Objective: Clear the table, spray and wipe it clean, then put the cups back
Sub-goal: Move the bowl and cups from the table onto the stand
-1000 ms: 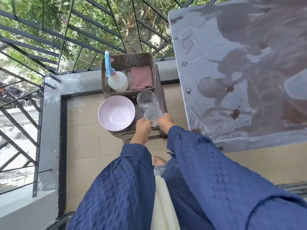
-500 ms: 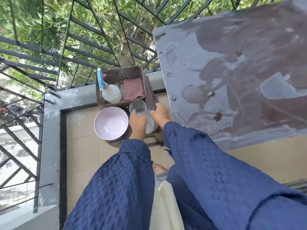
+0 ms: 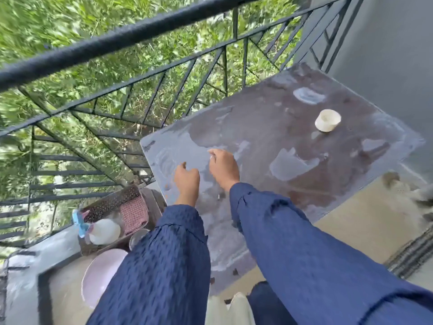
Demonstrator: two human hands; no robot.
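We see a person's left hand and right hand, fingers curled, over the wet table near its left edge, whether either grips anything we cannot tell, white cup upright on the table's far side, well apart from both hands

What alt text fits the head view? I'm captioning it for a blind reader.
A person's left hand and right hand, fingers curled, hover over a wet table by a railing; blur hides whether they hold anything. A white cup stands on its far side.
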